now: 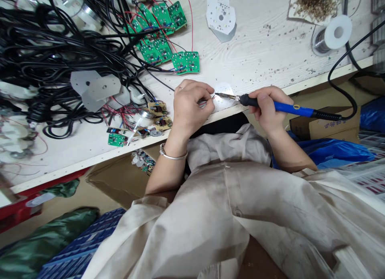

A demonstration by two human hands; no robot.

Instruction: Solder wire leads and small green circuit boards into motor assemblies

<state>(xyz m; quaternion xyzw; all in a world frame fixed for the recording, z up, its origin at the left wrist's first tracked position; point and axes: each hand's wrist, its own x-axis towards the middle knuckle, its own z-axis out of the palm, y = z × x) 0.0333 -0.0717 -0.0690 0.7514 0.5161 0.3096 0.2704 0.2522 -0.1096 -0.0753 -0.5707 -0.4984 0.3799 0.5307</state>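
My right hand is wrapped round the blue and black handle of a soldering iron. The iron's tip points left and meets a small white round board at the table's front edge. Beside the tip, my left hand is closed in a pinch on a thin wire, of which only a short end shows. The left fingers partly cover the board's left side. Just beyond that hand lies a green circuit board with a red wire and a black cable attached.
More green circuit boards and a tangle of black cables fill the left side. White LED boards lie at the back. On the right are a solder spool and a brown-crusted pad. The iron's cord loops over the table edge.
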